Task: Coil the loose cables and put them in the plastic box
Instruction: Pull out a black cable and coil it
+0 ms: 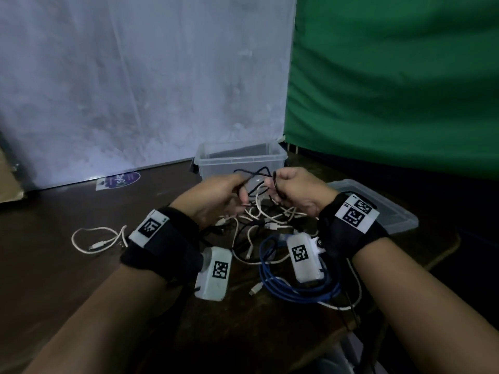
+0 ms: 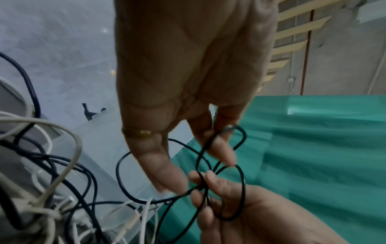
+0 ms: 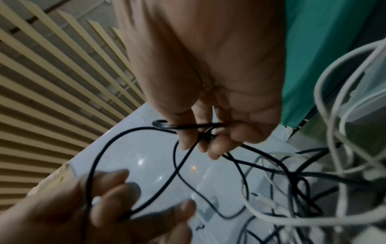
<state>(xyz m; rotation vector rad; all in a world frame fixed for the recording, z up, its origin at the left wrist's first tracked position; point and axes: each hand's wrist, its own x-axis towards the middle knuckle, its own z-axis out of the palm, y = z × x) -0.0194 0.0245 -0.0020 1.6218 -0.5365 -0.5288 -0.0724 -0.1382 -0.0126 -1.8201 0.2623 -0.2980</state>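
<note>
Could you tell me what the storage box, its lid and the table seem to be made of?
The box looks like clear, slightly frosted plastic: the wall behind shows through it. The lid beside it appears to be the same translucent plastic with a raised rim. The table seems dark brown wood or wood-look laminate with a dull sheen; dim light leaves that open.

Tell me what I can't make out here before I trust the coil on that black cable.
- Black cable ends: lost in the pile, every view.
- Loop count: hidden by right hand fingers, left wrist view; blurred in right wrist view.
- Plastic box floor: dim, partly behind both hands, head view.
- Left hand grip: motion-blurred, right wrist view.
- Blue cable: partly under wrist cameras, head view.
</note>
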